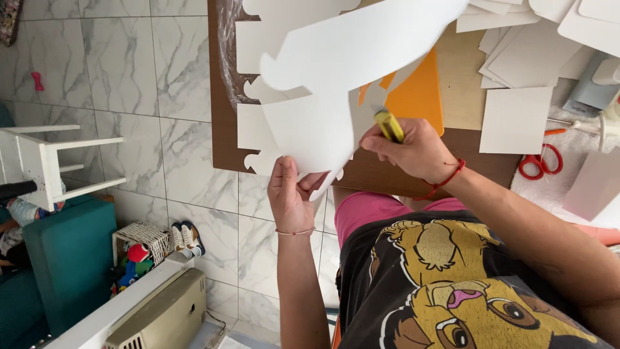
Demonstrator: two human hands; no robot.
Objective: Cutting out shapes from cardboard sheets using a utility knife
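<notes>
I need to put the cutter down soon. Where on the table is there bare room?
Bare brown table shows between the right hand and the red scissors, below the white square card. The far right corner is crowded with stacked white cards. The left hand holds the cut white sheet.

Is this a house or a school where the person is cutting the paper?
Most likely a home craft corner. A teal sofa, a basket of toys and shoes sit on the tiled floor, beside a wooden table with red scissors.
</notes>
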